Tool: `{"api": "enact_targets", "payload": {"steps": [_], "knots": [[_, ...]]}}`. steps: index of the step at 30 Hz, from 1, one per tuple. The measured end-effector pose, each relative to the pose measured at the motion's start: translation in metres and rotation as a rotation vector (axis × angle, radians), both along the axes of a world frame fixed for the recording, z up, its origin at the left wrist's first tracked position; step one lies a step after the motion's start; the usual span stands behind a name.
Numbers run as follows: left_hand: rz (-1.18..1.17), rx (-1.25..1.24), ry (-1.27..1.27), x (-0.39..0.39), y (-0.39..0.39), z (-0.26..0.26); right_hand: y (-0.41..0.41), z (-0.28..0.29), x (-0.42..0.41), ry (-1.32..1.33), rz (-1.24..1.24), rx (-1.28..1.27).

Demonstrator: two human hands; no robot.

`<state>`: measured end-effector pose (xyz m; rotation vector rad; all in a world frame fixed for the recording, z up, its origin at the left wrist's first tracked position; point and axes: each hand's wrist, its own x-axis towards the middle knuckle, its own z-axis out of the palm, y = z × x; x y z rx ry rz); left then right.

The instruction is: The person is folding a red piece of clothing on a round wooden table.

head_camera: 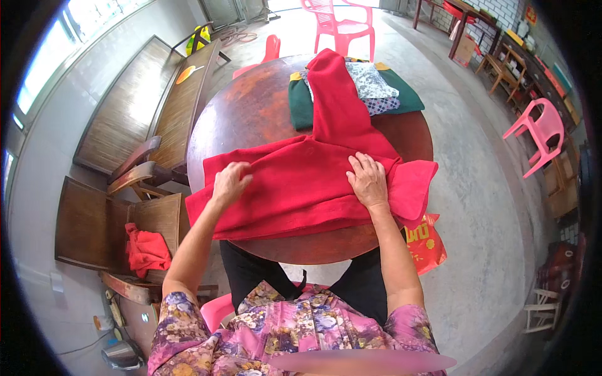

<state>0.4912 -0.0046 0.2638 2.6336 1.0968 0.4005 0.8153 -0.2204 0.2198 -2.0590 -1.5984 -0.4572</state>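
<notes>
A red long-sleeved garment [291,188] lies across the near half of a round wooden table [244,108], one sleeve stretching to the far side. My left hand [231,183] is over the garment's left part, fingers slightly curled; whether it pinches any cloth is not clear. With fingers spread, my right hand [368,181] rests flat on the cloth near the collar end at the right. Behind, partly under the far sleeve, is a pile with a dark green garment [407,96] and patterned folded cloth [374,84].
A red printed bag [425,244] hangs or stands by the table's right edge. Wooden benches [174,108] line the left, with a red cloth [146,251] on one seat. Pink plastic chairs stand beyond the table [345,28] and at right [541,129].
</notes>
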Motion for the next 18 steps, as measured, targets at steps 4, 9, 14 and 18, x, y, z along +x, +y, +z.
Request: {"api": "enact_targets", "payload": {"steps": [4,9,14,18], "knots": [[0.03,-0.586,-0.378,0.052,0.067,0.002,0.003,0.005,-0.006,0.02,0.007,0.019],[0.106,-0.991,-0.679,0.161,0.078,0.029,-0.004,0.002,-0.001,0.053,0.0,0.03],[0.07,-1.041,-0.605,0.249,0.096,0.037,-0.005,0.006,0.001,0.098,0.004,0.024],[0.113,-1.04,-0.587,0.293,0.107,0.038,-0.007,0.007,0.008,0.137,0.006,0.016]]}}
